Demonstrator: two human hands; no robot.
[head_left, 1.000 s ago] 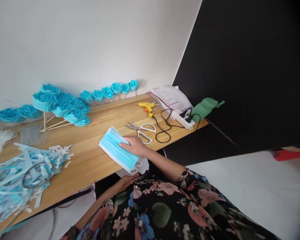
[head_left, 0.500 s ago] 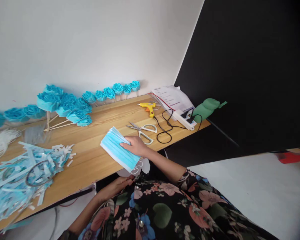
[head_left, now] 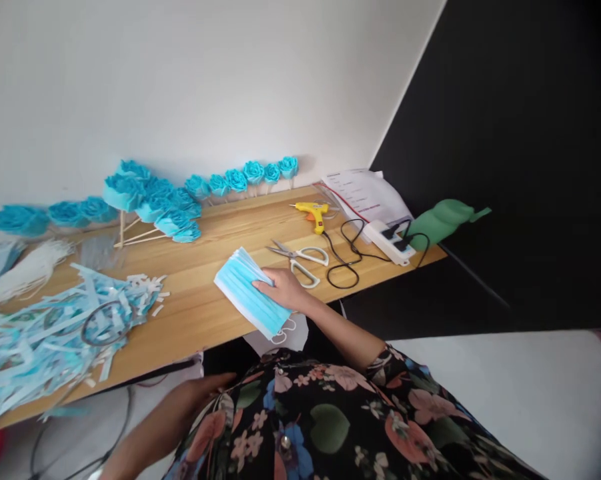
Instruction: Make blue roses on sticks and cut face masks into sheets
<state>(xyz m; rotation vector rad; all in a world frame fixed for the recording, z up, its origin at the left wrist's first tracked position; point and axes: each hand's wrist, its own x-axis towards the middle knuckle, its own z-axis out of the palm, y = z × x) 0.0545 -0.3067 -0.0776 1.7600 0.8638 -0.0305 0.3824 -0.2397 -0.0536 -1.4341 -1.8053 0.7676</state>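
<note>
A stack of blue pleated face masks [head_left: 245,287] is gripped near its right end by my right hand [head_left: 283,288], thumb on top. It is tilted over the table's front edge, with white ear loops hanging from the lower corner. Just behind my right hand lie scissors [head_left: 307,255] with white handles, their blades parted. My left hand [head_left: 207,387] is low by my lap below the table edge, away from the masks. Its fingers are dark and mostly hidden against the floral shirt.
On the wooden table [head_left: 190,320] at left are a heap of cut blue-white strips [head_left: 70,333] and white cords [head_left: 35,270]. Blue paper-like roses [head_left: 155,197] line the wall. A yellow glue gun [head_left: 314,212], power strip [head_left: 390,241], papers [head_left: 365,193] and green bottle [head_left: 440,220] sit at right.
My left hand has drawn back left along my lap. The view has shifted, so the table's things appear farther right. My right hand still grips the mask stack.
</note>
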